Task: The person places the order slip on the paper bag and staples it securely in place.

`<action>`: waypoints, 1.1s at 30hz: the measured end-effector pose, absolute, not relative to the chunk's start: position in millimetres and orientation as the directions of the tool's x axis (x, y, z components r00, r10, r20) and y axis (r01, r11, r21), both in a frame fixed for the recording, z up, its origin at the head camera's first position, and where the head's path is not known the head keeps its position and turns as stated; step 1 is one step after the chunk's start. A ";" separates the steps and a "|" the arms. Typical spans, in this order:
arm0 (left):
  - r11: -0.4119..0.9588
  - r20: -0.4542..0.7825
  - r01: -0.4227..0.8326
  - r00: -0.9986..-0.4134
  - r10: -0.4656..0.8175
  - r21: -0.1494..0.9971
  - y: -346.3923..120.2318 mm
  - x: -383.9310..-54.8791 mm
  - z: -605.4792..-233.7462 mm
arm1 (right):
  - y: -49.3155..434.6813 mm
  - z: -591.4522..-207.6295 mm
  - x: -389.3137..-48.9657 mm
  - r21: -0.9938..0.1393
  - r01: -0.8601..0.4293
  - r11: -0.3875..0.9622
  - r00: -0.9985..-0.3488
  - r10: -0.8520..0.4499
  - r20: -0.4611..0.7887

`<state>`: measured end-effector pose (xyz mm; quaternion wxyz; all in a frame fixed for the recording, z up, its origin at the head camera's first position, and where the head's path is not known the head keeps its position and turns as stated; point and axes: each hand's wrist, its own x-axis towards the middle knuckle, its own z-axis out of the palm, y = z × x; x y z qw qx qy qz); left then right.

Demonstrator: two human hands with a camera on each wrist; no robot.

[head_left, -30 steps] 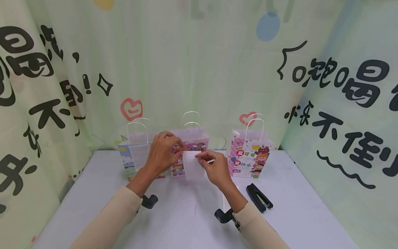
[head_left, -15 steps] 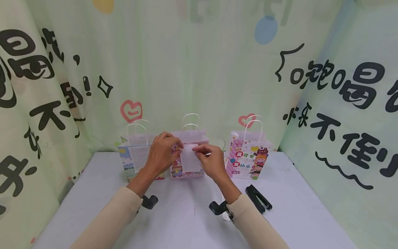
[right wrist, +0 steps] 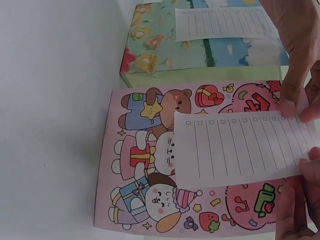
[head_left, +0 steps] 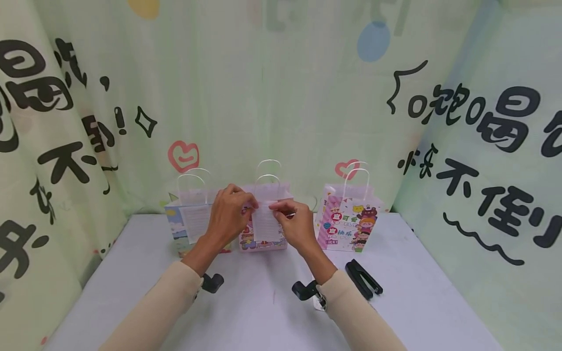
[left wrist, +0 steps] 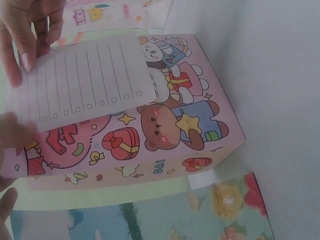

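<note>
A white lined paper slip point(head_left: 265, 225) lies flat against the front of the middle pink cartoon gift bag point(head_left: 263, 242), its top at the bag's upper edge. My left hand point(head_left: 230, 212) pinches the slip's upper left corner at the bag's rim. My right hand point(head_left: 291, 222) pinches the upper right corner. In the left wrist view the slip point(left wrist: 85, 80) covers the upper part of the pink bag point(left wrist: 170, 130). In the right wrist view the slip point(right wrist: 235, 150) hides part of the bag's point(right wrist: 145, 165) printed animals, with my right fingers point(right wrist: 295, 210) on its edge.
A blue-green bag point(head_left: 193, 222) with a lined slip point(right wrist: 225, 22) on its front stands to the left. Another pink bag point(head_left: 351, 224) stands to the right. A black stapler point(head_left: 363, 279) lies on the white table point(head_left: 263, 317) near my right forearm. Printed curtains close in three sides.
My right hand has carried the slip up and left, from in front of the bag's lower right to flat on its upper front. My left hand has stayed at the bag's rim.
</note>
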<state>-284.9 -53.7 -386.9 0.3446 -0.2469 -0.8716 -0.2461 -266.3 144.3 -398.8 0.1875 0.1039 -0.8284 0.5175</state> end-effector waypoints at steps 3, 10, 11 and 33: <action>0.756 0.727 0.600 -0.638 0.255 0.262 -53.4 -286.0 -387.3 | 144.0 -399.1 -267.2 -0.818 -0.364 0.445 -0.907 0.032 0.420; 0.759 0.733 0.598 -0.632 0.250 0.256 -53.2 -288.3 -387.2 | 147.8 -398.6 -265.0 -0.822 -0.347 0.452 -0.903 0.076 0.423; 0.759 0.733 0.598 -0.633 0.250 0.258 -53.2 -288.5 -387.2 | 149.5 -398.9 -263.9 -0.822 -0.339 0.458 -0.903 0.085 0.421; 0.759 0.724 0.593 -0.645 0.246 0.270 -54.3 -291.5 -389.5 | 244.9 -423.3 -212.2 -0.707 -0.179 0.684 -0.923 0.133 0.361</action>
